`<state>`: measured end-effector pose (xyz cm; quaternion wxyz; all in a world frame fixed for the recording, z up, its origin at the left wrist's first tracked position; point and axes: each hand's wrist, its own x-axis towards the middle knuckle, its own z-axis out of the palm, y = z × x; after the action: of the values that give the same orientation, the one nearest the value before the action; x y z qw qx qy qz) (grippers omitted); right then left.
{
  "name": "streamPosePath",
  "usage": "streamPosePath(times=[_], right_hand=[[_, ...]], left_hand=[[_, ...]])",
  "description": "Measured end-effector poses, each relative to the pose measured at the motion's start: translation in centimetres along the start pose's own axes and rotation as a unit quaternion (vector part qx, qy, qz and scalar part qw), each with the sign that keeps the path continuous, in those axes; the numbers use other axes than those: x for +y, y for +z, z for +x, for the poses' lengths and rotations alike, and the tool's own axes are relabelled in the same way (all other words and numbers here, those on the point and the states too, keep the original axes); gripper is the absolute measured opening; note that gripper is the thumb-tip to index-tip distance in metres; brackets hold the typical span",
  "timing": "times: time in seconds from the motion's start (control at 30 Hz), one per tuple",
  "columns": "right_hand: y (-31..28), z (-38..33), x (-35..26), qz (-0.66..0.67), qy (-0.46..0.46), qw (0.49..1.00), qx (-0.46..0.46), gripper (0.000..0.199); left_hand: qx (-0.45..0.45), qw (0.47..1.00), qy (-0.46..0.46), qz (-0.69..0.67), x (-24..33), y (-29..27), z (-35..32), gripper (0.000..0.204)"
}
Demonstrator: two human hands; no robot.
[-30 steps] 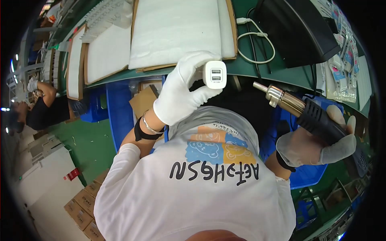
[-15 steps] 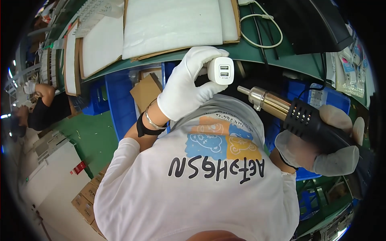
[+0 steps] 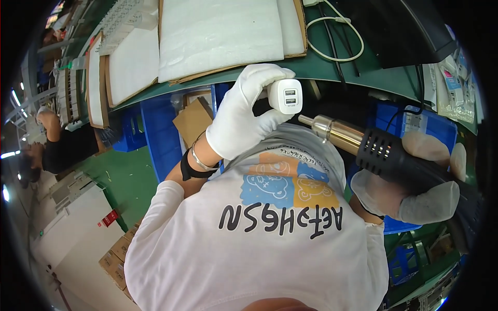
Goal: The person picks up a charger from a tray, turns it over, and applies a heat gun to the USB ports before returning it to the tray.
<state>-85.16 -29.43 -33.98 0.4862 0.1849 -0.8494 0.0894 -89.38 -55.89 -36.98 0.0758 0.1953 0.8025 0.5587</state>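
Green flooring (image 3: 129, 186) is seen at the left, where cartons (image 3: 111, 267) are stacked on the near side and a person (image 3: 70, 150) in dark clothes is partly seen farther off. Across the far side, a green bench (image 3: 378, 85) is partly covered by white foam (image 3: 220, 39); a white cable (image 3: 337, 60) is looped to the right of it, beside a black box (image 3: 415, 31).

Off the bench's near edge, a white charger (image 3: 285, 97) is held up by the gloved left hand (image 3: 236, 124), its grip pinched on the sides. By the gloved right hand (image 3: 386, 194) a heat gun (image 3: 384, 153) is held, the grip wrapped around its black body. Its nozzle (image 3: 306, 120) is pointed left, just beside the charger's near right corner; whether contact is made cannot be told.

Nor can it be told whether hot air is being blown. If so, the charger could be softened by heat kept on one corner, and the left thumb (image 3: 274, 119) could be scorched, being so near. The shirt (image 3: 249, 259) could be singed if the heat gun were let sag. Bumped by the nozzle, the charger could be knocked from so slight a pinch and dropped.
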Motion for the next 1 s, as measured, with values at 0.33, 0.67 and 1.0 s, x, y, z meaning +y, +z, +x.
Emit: streamPosePath(times=[0.33, 0.67, 1.0], right_hand=[[0.4, 0.1, -0.9, 0.074, 0.059, 0.995, -0.012, 0.046], [1.3, -1.3, -1.1, 0.109, 0.162, 0.980, 0.035, 0.045], [1.2, -2.7, -0.1, 0.219, 0.268, 0.931, 0.117, 0.044]], left_hand=[[-0.021, 0.999, 0.013, 0.042, -0.1, -0.1, -0.4, 0.059], [0.012, 0.999, 0.028, 0.032, -0.5, 0.5, -0.3, 0.057], [-0.052, 0.792, -0.233, -0.563, -0.6, -0.7, -0.9, 0.055]])
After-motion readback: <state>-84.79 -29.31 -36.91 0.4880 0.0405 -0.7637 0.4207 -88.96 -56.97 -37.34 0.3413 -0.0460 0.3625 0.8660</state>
